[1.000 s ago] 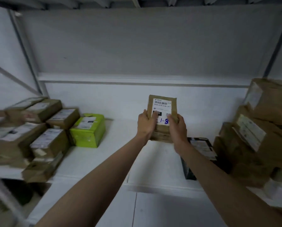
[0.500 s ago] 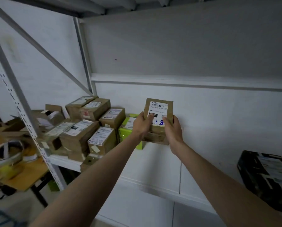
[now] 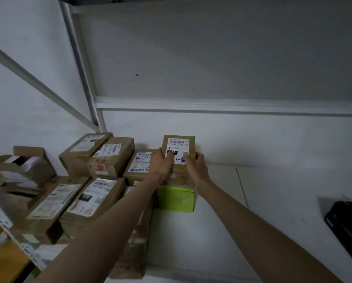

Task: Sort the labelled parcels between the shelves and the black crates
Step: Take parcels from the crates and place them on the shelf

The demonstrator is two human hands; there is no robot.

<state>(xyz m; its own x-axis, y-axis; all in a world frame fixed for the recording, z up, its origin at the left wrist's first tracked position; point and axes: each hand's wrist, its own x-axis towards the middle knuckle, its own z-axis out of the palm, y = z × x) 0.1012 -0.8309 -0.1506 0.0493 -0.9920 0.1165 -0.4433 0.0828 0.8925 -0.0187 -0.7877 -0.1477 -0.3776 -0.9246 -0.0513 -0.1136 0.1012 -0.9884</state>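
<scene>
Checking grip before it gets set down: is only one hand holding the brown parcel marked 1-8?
No: the left hand and right hand both grip the brown parcel, one on each side, above the green box.

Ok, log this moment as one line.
step: shelving | left hand and right hand: both grip brown parcel | parcel: above green box, contact unclear | shelf: white

The parcel (image 3: 178,152) sits above the box (image 3: 176,198) on the shelf (image 3: 252,201), right of the stacked parcels (image 3: 93,180); a crate (image 3: 348,225) lies far right.
</scene>
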